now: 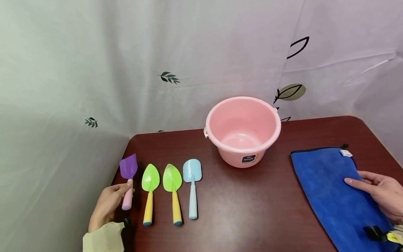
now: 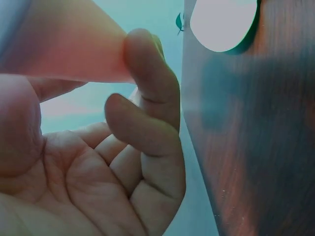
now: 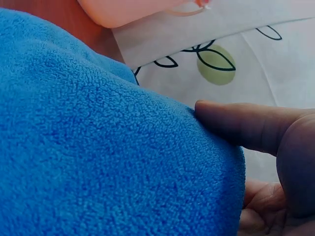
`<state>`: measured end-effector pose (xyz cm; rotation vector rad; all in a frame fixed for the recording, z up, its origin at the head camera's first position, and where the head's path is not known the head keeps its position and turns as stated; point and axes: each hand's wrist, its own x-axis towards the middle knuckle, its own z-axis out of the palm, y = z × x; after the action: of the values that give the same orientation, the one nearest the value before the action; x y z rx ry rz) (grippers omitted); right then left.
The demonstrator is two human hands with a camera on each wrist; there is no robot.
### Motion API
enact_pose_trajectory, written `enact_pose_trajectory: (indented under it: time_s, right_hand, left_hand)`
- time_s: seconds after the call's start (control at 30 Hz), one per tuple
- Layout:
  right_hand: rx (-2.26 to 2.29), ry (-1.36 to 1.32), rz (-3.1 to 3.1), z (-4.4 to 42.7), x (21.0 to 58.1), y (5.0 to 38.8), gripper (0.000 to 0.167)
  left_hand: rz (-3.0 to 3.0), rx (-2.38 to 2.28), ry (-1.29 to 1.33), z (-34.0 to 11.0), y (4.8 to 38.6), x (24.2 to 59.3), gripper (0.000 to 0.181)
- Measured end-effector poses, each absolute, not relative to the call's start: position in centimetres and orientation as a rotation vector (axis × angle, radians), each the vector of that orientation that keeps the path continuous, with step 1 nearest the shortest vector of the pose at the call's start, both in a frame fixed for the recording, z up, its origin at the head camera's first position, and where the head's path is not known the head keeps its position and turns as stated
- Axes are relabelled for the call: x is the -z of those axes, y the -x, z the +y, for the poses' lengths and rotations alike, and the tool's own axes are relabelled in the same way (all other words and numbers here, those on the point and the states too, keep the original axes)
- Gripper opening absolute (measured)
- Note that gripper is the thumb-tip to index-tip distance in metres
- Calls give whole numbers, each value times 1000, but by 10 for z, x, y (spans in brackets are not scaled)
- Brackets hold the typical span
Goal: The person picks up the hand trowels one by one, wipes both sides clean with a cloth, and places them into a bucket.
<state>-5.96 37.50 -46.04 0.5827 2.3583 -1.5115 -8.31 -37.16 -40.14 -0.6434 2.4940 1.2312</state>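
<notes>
At the table's left edge my left hand (image 1: pixel 108 203) pinches the pink handle of a toy shovel with a purple blade (image 1: pixel 128 167). The left wrist view shows thumb and fingers round that handle (image 2: pixel 74 49), close to the camera. My right hand (image 1: pixel 384 192) grips the right edge of a blue towel (image 1: pixel 330 185), thumb on top and the other fingers partly hidden beneath. In the right wrist view the towel's fuzzy surface (image 3: pixel 123 137) fills the left side, its edge bent between thumb and fingers.
Right of my left hand lie two green trowels (image 1: pixel 150 178) (image 1: pixel 172 178) with yellow handles, then a light blue shovel (image 1: pixel 192 170). A pink bucket (image 1: pixel 242 157) stands at the back of the dark brown table (image 1: pixel 245 217). A patterned curtain (image 1: pixel 189 42) hangs behind.
</notes>
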Motion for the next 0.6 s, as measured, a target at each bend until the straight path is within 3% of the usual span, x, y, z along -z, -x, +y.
enact_pose_trajectory:
  time_s: [0.3,0.6]
  right_hand:
    - [1528,-496,2443,364,447,56,39]
    - [1608,-482,2509,361,449,51,37]
  left_hand:
    - [2489,-1239,626,-366,81,395,82]
    - [2538,-1252,546,-354,79,383,75]
